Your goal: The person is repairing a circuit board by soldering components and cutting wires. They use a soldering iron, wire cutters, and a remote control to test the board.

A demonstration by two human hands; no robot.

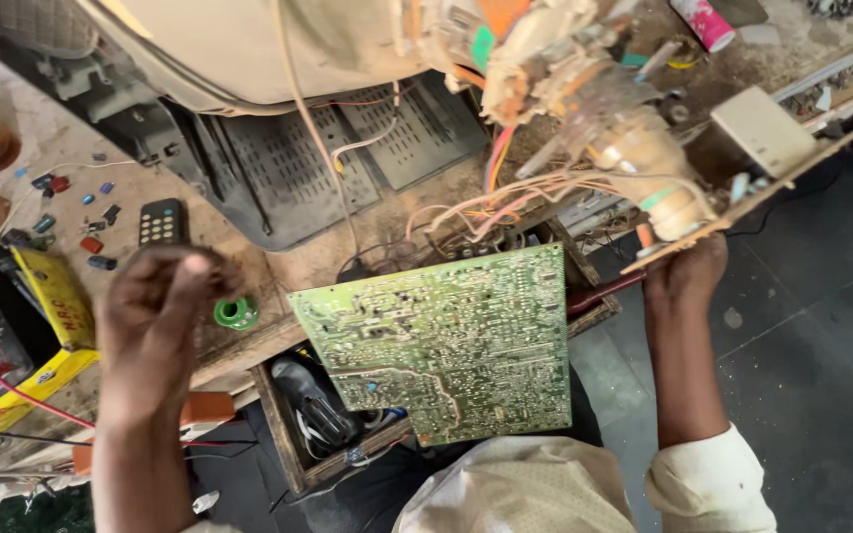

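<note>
Multimeter casing in yellow plastic (46, 326) with a red probe lead (37, 400) is seen at the far left, beside the left hand (155, 326), which is raised with fingers loosely curled and nothing visibly gripped; a small green solder spool (236, 314) lies just past it. Centrally, the green printed circuit board (446, 341) is propped solder-side up over a wooden drawer (293, 449). The right hand (685, 278) is closed on a tan board edge (742, 202) carrying a cream transformer (649, 163); if that grip slackens, the attached wires (505, 197) could probably be strained or torn.

Left hand (155, 316) raised, right hand (685, 274) outstretched
</note>
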